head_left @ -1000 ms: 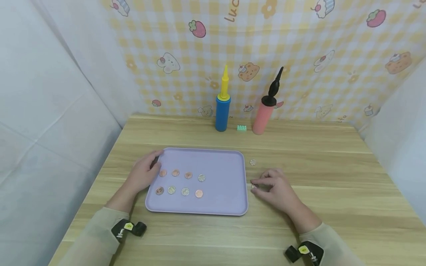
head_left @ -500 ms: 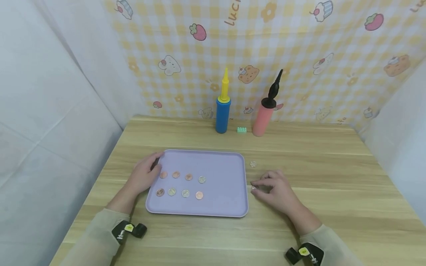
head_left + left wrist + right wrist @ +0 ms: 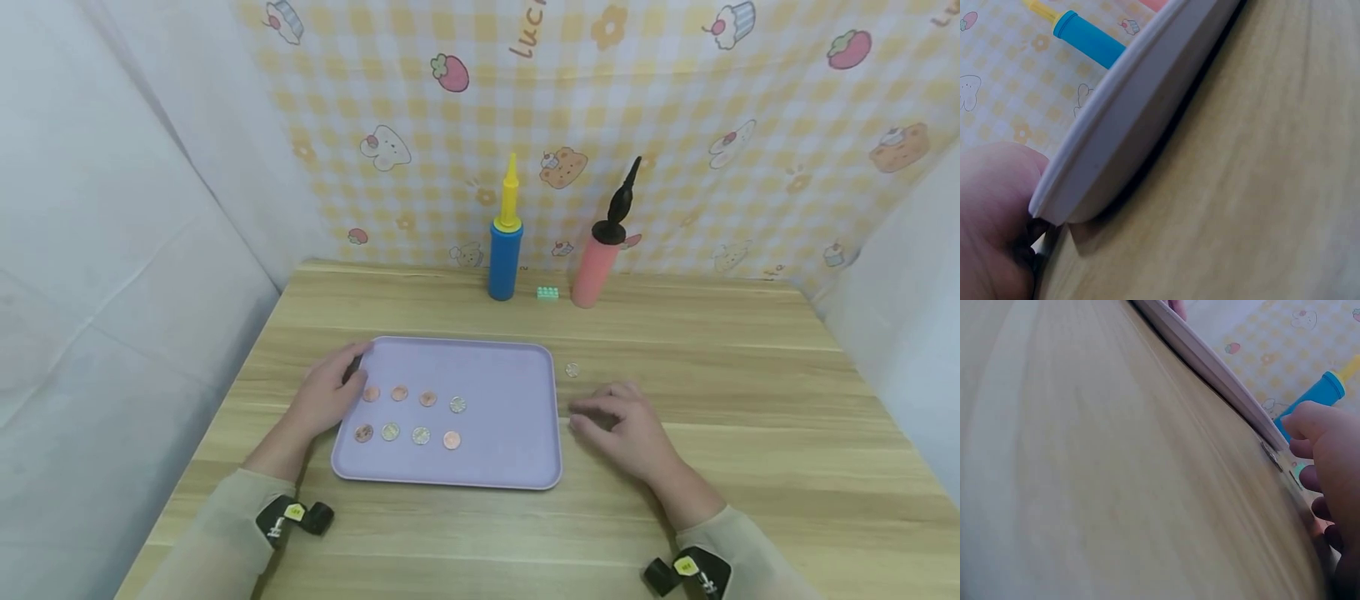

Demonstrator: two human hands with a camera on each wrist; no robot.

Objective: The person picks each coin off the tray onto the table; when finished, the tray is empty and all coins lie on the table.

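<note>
A lilac tray (image 3: 502, 417) lies on the table, holding two rows of copper and silver coins. My left hand (image 3: 324, 390) grips its left edge, thumb at the rim and index finger reaching to the far corner. The tray's side wall (image 3: 1116, 125) fills much of the left wrist view. My right hand (image 3: 626, 429) rests just beyond the tray's right edge, fingers loosely bent. In the right wrist view a silver coin (image 3: 1270, 456) lies on the wood near the fingertips; the hand hides it in the head view. Another silver coin (image 3: 572, 370) lies farther back.
At the back stand a blue hand pump (image 3: 505, 262) with a yellow nozzle and a pink pump (image 3: 595, 271) with a black nozzle. Between them sits a small green toy brick (image 3: 547, 293). A yellow checked cloth (image 3: 420, 200) hangs behind the wooden table (image 3: 712, 375).
The coin at my right fingertips, visible earlier in the head view, is now hidden there. Both hands and the tray hold almost the same place; the head view has shifted slightly.
</note>
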